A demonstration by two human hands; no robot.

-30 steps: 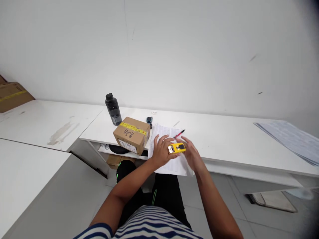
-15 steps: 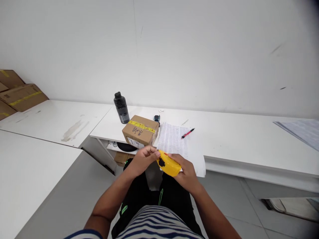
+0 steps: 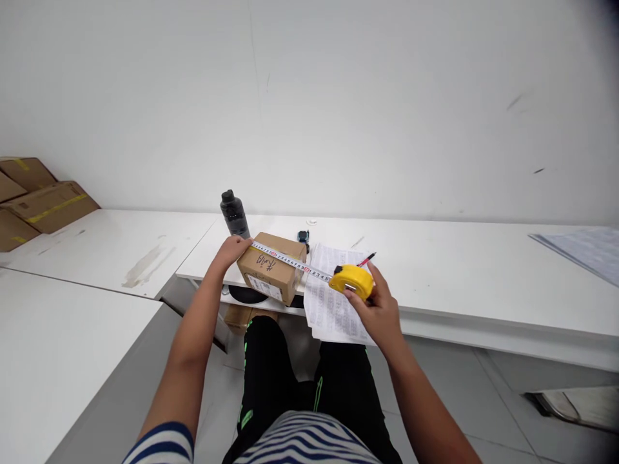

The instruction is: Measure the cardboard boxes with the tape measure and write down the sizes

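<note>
A yellow tape measure (image 3: 355,281) is gripped in my right hand (image 3: 382,309), above the printed papers (image 3: 333,316). Its white blade runs left across the top of a cardboard box (image 3: 268,270) that has handwriting and yellow tape on it. At the box's left top edge, my left hand (image 3: 233,250) pinches the end of the blade; the fingertips partly hide it. Past the box's right edge the blade spans the gap to the case. Behind my right hand, a red and black pen (image 3: 366,259) lies on the papers, partly covered.
A dark bottle (image 3: 235,214) stands behind the box, left. A small dark watch-like object (image 3: 303,237) lies behind it. More cardboard boxes (image 3: 53,206) are stacked far left, and a paper stack (image 3: 580,254) lies at right. Below the white desk (image 3: 459,277) is a shelf.
My hands have moved apart, drawing the blade out of the tape measure. The left hand went to the box's left edge; the right hand moved right and up with the case.
</note>
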